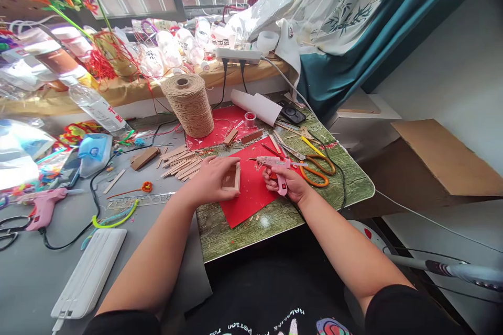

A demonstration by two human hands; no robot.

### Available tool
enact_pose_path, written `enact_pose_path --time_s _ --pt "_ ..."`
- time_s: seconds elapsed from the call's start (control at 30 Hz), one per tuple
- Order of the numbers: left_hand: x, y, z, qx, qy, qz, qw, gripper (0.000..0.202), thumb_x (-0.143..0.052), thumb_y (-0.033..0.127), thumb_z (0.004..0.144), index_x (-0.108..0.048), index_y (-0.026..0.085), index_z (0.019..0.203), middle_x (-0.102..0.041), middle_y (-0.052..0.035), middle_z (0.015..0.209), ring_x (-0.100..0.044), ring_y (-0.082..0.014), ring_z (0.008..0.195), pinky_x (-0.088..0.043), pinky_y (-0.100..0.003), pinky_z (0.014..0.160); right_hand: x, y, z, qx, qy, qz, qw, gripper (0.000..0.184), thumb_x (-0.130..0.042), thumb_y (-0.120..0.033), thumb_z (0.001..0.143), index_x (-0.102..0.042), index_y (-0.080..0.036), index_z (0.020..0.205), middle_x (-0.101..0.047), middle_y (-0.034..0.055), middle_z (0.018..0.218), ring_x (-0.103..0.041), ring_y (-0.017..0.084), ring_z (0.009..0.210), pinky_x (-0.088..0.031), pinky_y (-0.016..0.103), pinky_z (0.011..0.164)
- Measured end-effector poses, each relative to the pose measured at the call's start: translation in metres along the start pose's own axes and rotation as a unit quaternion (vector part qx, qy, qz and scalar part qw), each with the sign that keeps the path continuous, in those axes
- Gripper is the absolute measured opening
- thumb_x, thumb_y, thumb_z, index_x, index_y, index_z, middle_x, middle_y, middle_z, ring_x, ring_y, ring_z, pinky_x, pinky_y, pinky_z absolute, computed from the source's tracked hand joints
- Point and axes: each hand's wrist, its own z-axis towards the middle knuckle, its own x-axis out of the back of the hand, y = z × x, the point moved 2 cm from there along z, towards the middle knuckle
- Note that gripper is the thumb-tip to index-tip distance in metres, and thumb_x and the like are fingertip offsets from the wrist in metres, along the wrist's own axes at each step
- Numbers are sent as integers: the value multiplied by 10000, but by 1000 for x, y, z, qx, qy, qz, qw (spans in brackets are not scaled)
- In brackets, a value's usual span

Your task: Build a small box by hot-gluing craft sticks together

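My left hand (210, 180) is closed around a small wooden frame (232, 177) made of flat sticks, holding it on a red sheet (255, 193). My right hand (286, 182) grips a pink glue gun (275, 166), whose nozzle points left toward the frame. A pile of flat wooden sticks (181, 163) lies just beyond my left hand.
Orange-handled scissors (317, 170) lie right of the glue gun. A cone of jute twine (189, 104) stands behind the sticks. A second pink glue gun (44, 208) and a white power strip (90, 271) lie at the left. Bottles and craft clutter fill the back ledge.
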Motion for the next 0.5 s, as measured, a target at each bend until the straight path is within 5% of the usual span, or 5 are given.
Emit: enact_pose_path --time_s 0.13,0.2,0.3,0.4,0.5 --pt "22 -16 -12 12 125 -31 992 645 -702 584 882 -565 288 1438 -575 -105 1519 -503 -322 1419 -328 -527 1218 0 0 0 -6 6 4 1000 172 -713 -317 870 -624 -170 870 -559 15 815 -383 94 587 -280 243 515" --pt "35 -33 -21 62 246 -68 965 349 -576 524 986 -700 265 1183 -733 -86 1244 -640 -271 1228 -446 -470 1121 0 0 -1 -8 9 1 1000 188 -719 -334 860 -615 -177 866 -556 14 827 -371 94 585 -288 246 516" --pt "43 -55 -31 126 331 -93 931 341 -605 551 958 -703 228 916 -758 -72 994 -696 -241 981 -531 -393 946 -2 -1 -1 -12 9 -1 1000 209 -719 -353 857 -605 -179 867 -540 10 836 -359 91 584 -305 250 527" --pt "36 -66 -30 195 293 -92 931 445 -569 613 950 -630 220 751 -721 -48 810 -669 -215 816 -520 -345 800 -5 -1 -2 -8 9 -1 1000 214 -714 -361 859 -601 -181 868 -523 7 837 -349 95 591 -303 249 528" --pt "23 -68 -23 245 187 -111 945 428 -562 631 929 -662 226 836 -719 -32 788 -655 -213 753 -486 -327 692 -6 -1 -2 -1 7 -4 1000 197 -710 -351 860 -609 -182 870 -517 11 842 -350 102 604 -300 250 528"
